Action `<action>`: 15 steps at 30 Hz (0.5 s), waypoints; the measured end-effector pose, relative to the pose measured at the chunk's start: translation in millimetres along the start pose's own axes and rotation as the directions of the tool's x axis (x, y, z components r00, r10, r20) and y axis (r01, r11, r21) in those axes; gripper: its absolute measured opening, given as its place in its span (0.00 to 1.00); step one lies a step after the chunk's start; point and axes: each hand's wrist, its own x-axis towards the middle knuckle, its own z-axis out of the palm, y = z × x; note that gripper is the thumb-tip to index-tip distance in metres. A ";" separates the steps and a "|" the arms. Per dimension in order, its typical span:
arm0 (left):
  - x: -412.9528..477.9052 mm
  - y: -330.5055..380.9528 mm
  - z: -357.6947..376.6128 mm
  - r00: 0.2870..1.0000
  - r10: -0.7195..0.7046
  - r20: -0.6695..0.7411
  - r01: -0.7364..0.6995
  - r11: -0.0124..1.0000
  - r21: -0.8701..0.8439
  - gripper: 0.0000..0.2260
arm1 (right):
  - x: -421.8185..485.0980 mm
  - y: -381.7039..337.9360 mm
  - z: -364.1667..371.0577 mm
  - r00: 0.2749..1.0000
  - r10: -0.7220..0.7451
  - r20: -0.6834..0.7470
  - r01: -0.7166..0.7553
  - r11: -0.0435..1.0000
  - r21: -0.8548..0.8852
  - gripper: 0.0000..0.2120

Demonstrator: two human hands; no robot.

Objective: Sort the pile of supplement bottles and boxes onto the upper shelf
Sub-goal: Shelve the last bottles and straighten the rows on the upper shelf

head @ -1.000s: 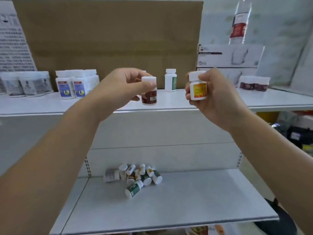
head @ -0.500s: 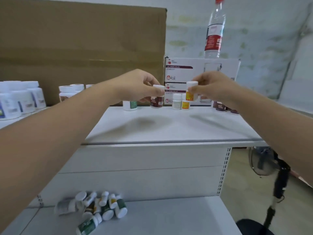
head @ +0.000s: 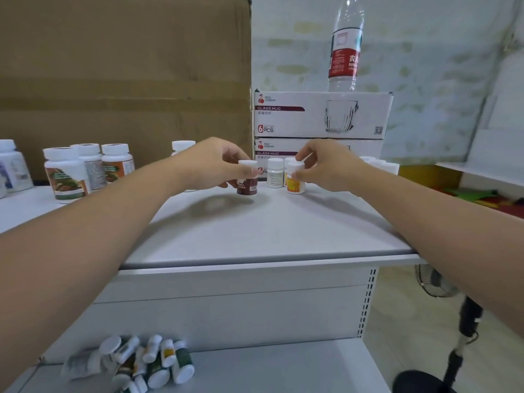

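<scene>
**A:** Where are the two bottles?

**B:** Upright on the upper shelf (head: 269, 231), just in front of the stacked glass mug boxes (head: 320, 114). The left hand (head: 215, 163) pinches the brown-label bottle (head: 247, 182) by its white cap, before the boxes' left end. The right hand (head: 326, 165) pinches the yellow-label bottle (head: 295, 181) by its cap, a little further right along them.

**A:** How will they handle?

**B:** Small rigid plastic, probably light, smooth and easy to tip. The cap gives a fair pinch, though a grip round the body would be steadier. The remaining pile (head: 147, 361) lies well below the boxes.
</scene>
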 end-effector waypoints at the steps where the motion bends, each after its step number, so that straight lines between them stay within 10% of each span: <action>1: -0.9 -0.6 0.4 1.000 -0.001 0.004 0.001 1.000 -0.005 0.07 | 0.0 -0.2 1.5 1.000 -0.007 -0.008 0.007 1.000 -0.019 0.15; 15: -18.6 31.4 -8.0 0.998 0.019 0.059 -0.020 1.000 0.016 0.08 | -51.9 -4.1 -42.1 0.990 -0.010 0.137 0.053 0.947 -0.317 0.10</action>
